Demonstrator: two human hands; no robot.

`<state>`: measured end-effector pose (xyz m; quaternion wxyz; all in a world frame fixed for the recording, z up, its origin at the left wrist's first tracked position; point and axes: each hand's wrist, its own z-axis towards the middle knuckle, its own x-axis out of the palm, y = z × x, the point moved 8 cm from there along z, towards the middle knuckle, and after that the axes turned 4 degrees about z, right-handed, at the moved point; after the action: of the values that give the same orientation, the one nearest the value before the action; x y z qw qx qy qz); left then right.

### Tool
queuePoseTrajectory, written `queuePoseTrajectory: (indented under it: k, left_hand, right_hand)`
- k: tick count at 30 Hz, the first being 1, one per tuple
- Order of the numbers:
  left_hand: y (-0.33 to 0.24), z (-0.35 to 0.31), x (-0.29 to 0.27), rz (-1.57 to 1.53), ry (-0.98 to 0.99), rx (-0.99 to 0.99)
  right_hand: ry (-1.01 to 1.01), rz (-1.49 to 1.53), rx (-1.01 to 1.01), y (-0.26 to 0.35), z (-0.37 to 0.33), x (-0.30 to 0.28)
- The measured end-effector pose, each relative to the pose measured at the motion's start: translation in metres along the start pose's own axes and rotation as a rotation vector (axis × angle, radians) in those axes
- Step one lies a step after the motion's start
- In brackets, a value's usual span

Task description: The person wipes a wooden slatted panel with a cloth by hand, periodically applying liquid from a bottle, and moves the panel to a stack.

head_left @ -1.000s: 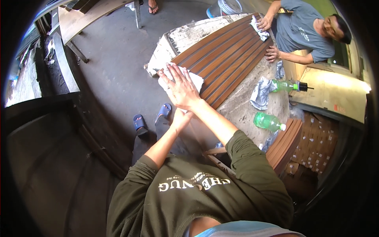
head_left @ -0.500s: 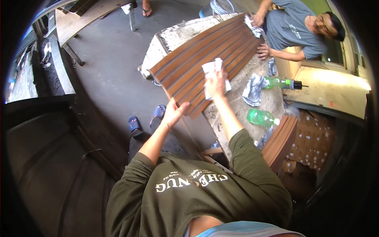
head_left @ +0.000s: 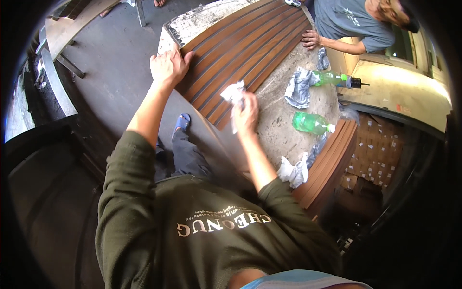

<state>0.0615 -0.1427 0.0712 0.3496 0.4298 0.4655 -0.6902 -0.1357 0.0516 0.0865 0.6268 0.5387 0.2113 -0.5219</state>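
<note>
A brown grooved wooden panel [head_left: 240,48] lies on a pale stone-topped table [head_left: 279,125]. My left hand [head_left: 168,65] rests flat on the panel's near left edge, fingers spread. My right hand [head_left: 246,113] grips a crumpled white cloth [head_left: 234,92] at the panel's near corner, where the wood meets the table top.
Two green plastic bottles [head_left: 312,123] [head_left: 332,78] lie on the table beside grey rags [head_left: 299,86]. Another white cloth [head_left: 293,171] sits at the table's near edge. A person in a grey shirt [head_left: 351,21] has a hand [head_left: 312,38] on the panel's far end. Stacked wooden panels [head_left: 332,159] lean at right.
My left hand moved from the panel's near edge up to its left edge. My right hand drew the cloth back toward the panel's near corner. The view shifted closer over the table.
</note>
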Motion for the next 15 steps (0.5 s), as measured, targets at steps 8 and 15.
queuePoseTrajectory:
  k: [8,15]
  left_hand:
    - [-0.001,0.007,0.010,-0.162,0.161,-0.060]
    - [0.003,0.000,0.012,-0.098,0.214,-0.090]
  right_hand:
    - [0.036,0.089,0.271,-0.039,0.033,-0.020]
    - [0.264,0.248,0.182,0.058,-0.088,0.006]
